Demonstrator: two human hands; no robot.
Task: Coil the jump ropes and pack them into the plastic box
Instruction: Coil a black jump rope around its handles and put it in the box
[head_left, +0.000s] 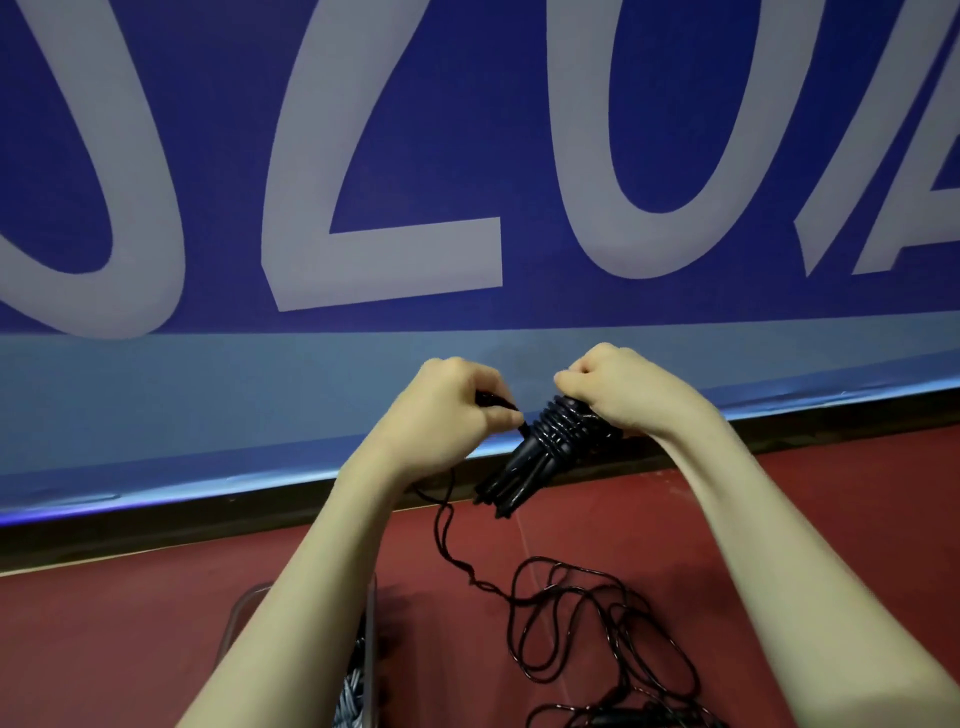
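Right hand (618, 387) grips bundle (545, 441) of black handles wound with cord, raised before blue wall (467, 156). Left hand (452, 410) pinches cord (447, 525) beside bundle — slack trails to loose rope (597, 629) on red floor (130, 623). Box (370, 660) under left forearm.

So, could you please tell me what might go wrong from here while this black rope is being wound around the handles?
1. The loose black cord lies in overlapping loops on the red floor; pulling more in may knot it.
2. The right hand grips the black rope-wrapped handle bundle at one end only, so turns may slide off the free end.
3. The left hand only pinches the cord; a slip could loosen the wraps.
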